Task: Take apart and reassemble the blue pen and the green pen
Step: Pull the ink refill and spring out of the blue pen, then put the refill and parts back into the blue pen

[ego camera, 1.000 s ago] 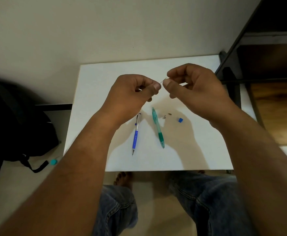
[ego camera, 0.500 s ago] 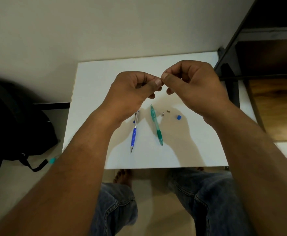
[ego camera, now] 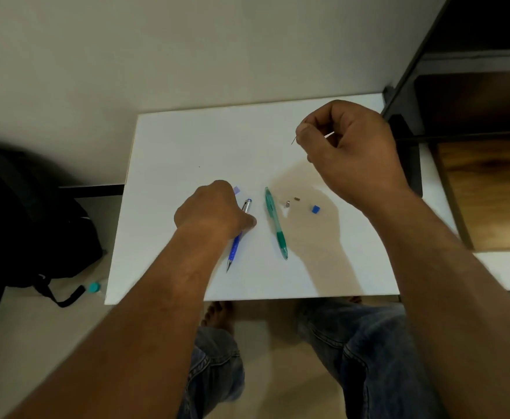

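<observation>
The blue pen (ego camera: 233, 251) lies on the white table (ego camera: 187, 140) with its silver top end pointing away from me. My left hand (ego camera: 214, 211) is down over its middle, fingers curled and thumb against the barrel. A small pale blue piece (ego camera: 237, 189) peeks out beyond the knuckles. The green pen (ego camera: 275, 222) lies whole just to the right, untouched. My right hand (ego camera: 347, 146) is raised over the table's right side and pinches a thin white refill (ego camera: 328, 135) with a dark tip.
Right of the green pen lie a tiny silver part (ego camera: 287, 203), a small brown part (ego camera: 296, 199) and a blue cap (ego camera: 315, 209). A dark shelf frame (ego camera: 405, 86) borders the table's right edge. A black backpack (ego camera: 21, 222) sits on the floor at left.
My hands were together in the air over the table. The left hand has dropped onto the blue pen, and the right hand has pulled away to the right with the thin refill.
</observation>
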